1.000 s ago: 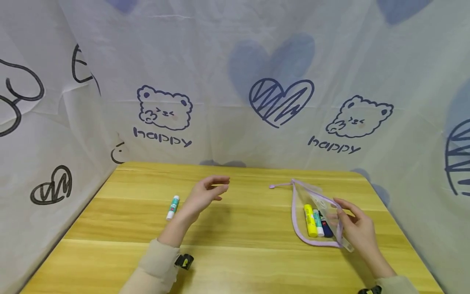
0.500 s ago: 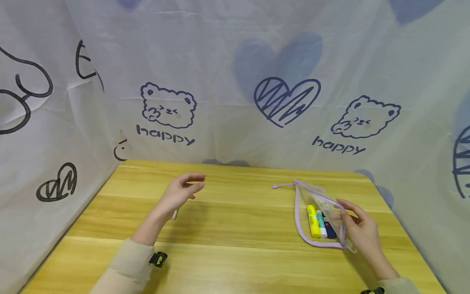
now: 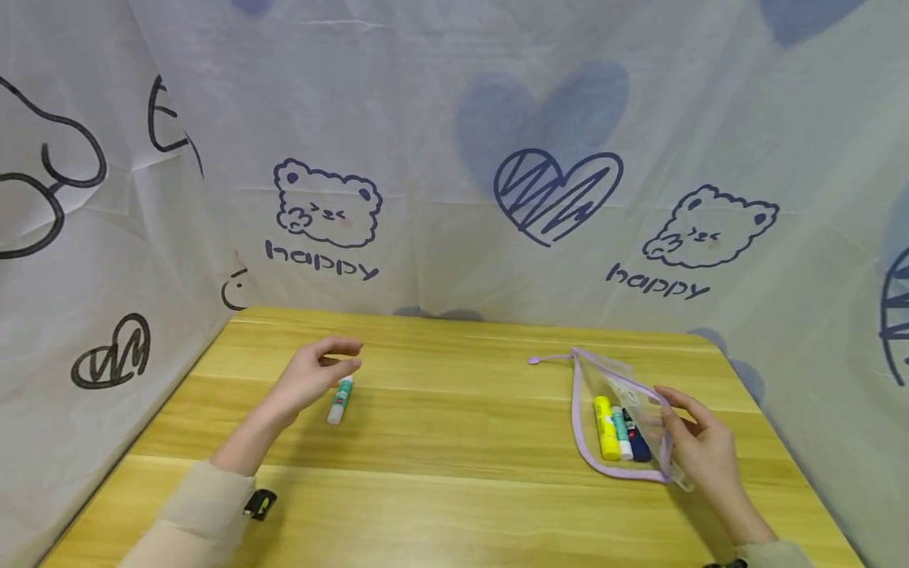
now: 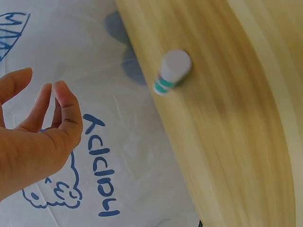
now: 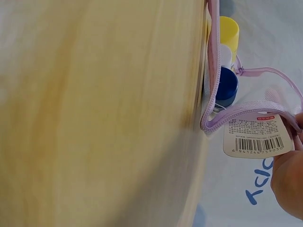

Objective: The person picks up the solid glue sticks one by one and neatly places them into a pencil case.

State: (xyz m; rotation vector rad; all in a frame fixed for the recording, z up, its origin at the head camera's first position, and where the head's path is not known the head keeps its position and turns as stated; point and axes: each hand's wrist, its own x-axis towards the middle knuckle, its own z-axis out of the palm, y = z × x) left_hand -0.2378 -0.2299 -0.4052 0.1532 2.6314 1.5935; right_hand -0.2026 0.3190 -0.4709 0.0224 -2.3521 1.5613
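My right hand (image 3: pixel 703 442) pinches the lilac zip edge of a clear zip pouch (image 3: pixel 578 430) and holds its top flap up. Inside the pouch lie a yellow glue stick (image 3: pixel 607 427), a teal-and-white glue stick (image 3: pixel 622 433) and a dark blue one (image 5: pixel 227 86). In the right wrist view a barcode tag (image 5: pixel 258 137) hangs by the zip. On the left of the table, a second teal-and-white glue stick (image 3: pixel 340 401) lies alone. Over its upper end is my left hand (image 3: pixel 312 375), fingers loosely bent with a gap to the thumb, holding nothing.
The wooden table (image 3: pixel 454 505) ends at a white cloth (image 3: pixel 426 158) printed with bears and hearts, hung behind and along both sides. From the pouch's far corner a lilac zip pull (image 3: pixel 534 360) sticks out leftward.
My left hand has moved left across the table, passing in front of the lone glue stick to its upper end. The right hand keeps holding the pouch edge; the head view has shifted slightly.
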